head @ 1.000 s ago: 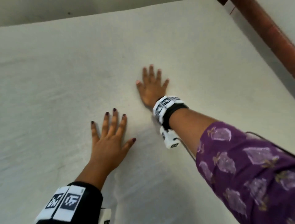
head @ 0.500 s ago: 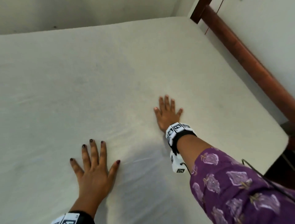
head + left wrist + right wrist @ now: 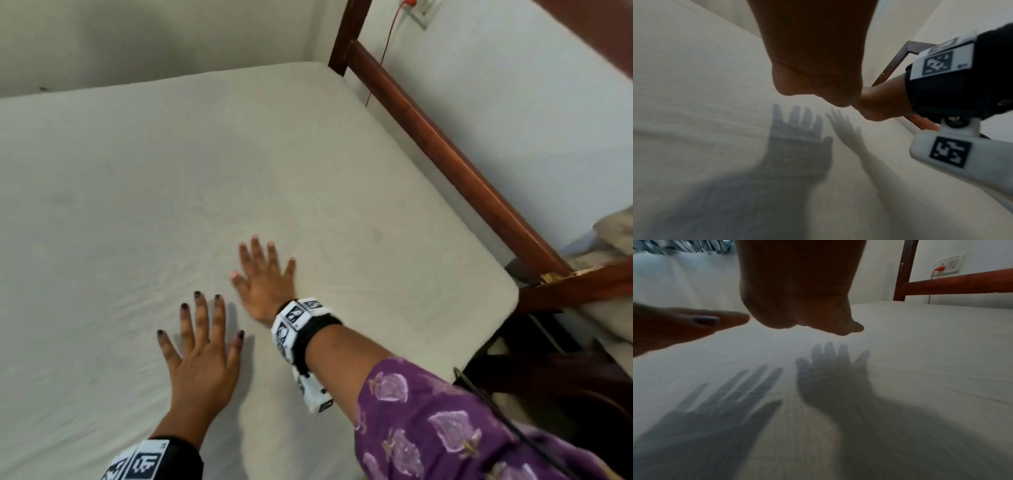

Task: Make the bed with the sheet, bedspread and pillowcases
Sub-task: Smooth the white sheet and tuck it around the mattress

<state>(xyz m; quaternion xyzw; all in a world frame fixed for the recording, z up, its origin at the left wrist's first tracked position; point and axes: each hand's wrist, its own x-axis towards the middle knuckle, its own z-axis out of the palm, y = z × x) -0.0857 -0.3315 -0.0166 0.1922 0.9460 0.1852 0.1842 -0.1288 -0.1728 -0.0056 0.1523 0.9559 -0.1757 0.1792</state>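
— On the bed, what does the head view show?
— An off-white sheet (image 3: 212, 192) covers the mattress to its near right corner. The left hand (image 3: 202, 363) and the right hand (image 3: 265, 284) are spread side by side over it, palms down, fingers straight and apart, clamped on nothing. Fine creases run through the sheet beside them. A dark wooden bed frame (image 3: 445, 154) lines the right edge, and a red cable (image 3: 385, 51) drops from a wall socket (image 3: 423, 10).

— And the left wrist view?
— The heel of the left hand (image 3: 813, 68) hangs just above the sheet (image 3: 694, 113), not touching it there; both hands cast spread-finger shadows on the cloth. The right hand (image 3: 885, 104) sits close beside, with a black wrist strap (image 3: 953, 81) bearing coded white tags.

— The right wrist view?
— The right hand (image 3: 797, 293) is likewise lifted off the sheet (image 3: 920, 353), its shadow showing fingers fanned. A finger of the left hand (image 3: 694, 324) with dark nail polish reaches in beside it. The frame (image 3: 953, 285) and socket (image 3: 950, 264) stand behind.
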